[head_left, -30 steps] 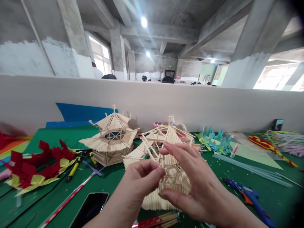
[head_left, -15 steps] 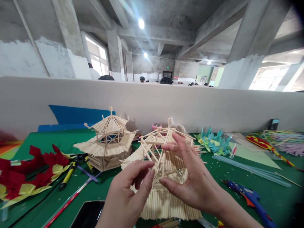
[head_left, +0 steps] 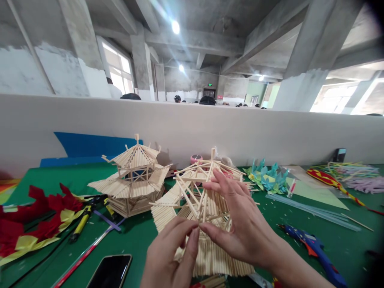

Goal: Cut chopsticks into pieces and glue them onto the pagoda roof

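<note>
A half-built pavilion of thin wooden sticks (head_left: 192, 188) stands on the green table (head_left: 138, 236) right in front of me. My right hand (head_left: 240, 224) cups its right side, thumb and fingers pressed on the stick frame. My left hand (head_left: 171, 256) reaches up from below, its fingertips pinched together at the sticks in the model's middle, touching my right thumb. A finished stick pavilion (head_left: 135, 176) stands to the left, apart from both hands.
A black phone (head_left: 109, 272) lies at the near edge. Red and yellow paper shapes (head_left: 33, 220), yellow-handled pliers (head_left: 81, 222) and a red rod (head_left: 84, 256) lie left. A blue glue gun (head_left: 312, 248), teal paper flowers (head_left: 268, 178) and clear sticks (head_left: 312, 210) lie right. A grey partition (head_left: 270, 132) backs the table.
The view has drifted, so everything sits lower and further left. My left hand dropped lower and its fingers closed to a pinch at the sticks. My right hand stayed on the model.
</note>
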`<state>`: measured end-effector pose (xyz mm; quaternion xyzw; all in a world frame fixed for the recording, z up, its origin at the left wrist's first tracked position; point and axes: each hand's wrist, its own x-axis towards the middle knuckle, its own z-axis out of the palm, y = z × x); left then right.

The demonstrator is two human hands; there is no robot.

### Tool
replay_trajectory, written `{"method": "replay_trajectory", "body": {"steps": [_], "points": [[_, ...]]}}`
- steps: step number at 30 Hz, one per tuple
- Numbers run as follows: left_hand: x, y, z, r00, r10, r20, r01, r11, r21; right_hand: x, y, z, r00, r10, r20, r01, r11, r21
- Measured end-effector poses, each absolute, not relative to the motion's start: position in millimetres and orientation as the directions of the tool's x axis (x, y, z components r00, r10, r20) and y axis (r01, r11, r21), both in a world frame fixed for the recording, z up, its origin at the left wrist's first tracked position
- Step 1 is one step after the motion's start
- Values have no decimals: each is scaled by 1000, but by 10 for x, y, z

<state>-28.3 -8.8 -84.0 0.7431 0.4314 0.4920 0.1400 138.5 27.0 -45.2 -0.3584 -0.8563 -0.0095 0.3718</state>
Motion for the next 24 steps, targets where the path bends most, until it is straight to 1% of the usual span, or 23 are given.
{"method": "replay_trajectory", "body": {"steps": [2, 3, 4, 6, 10, 12, 14, 17, 24], "points": [[-247, -112, -787, 94, 916, 391, 376, -396, 838, 1387, 275, -446, -473, 601, 644, 617, 748, -245], [-228, -117, -753, 87, 959, 271, 312, -285, 906, 1388, 277, -444, -475, 600, 643, 613, 750, -247], [-209, -116, -719, 96, 983, 160, 250, -179, 951, 1391, 279, -442, -479, 600, 641, 609, 753, -249], [-177, -104, -664, 125, 992, 1, 140, -19, 990, 1399, 283, -442, -489, 600, 634, 600, 758, -255], [-125, -59, -663, 196, 968, -155, -68, 171, 983, 1418, 292, -445, -513, 594, 620, 586, 770, -253], [-97, -39, -698, 240, 947, -215, -149, 255, 955, 1429, 295, -443, -523, 590, 615, 586, 773, -244], [-67, -25, -726, 238, 942, -237, -207, 288, 935, 1442, 296, -439, -530, 588, 611, 590, 773, -233], [-29, -17, -734, 200, 953, -227, -272, 277, 922, 1460, 294, -429, -540, 589, 601, 598, 771, -219], [26, -4, -741, 187, 955, -231, -392, 288, 874, 1468, 272, -423, -562, 601, 569, 614, 764, -200]]}}
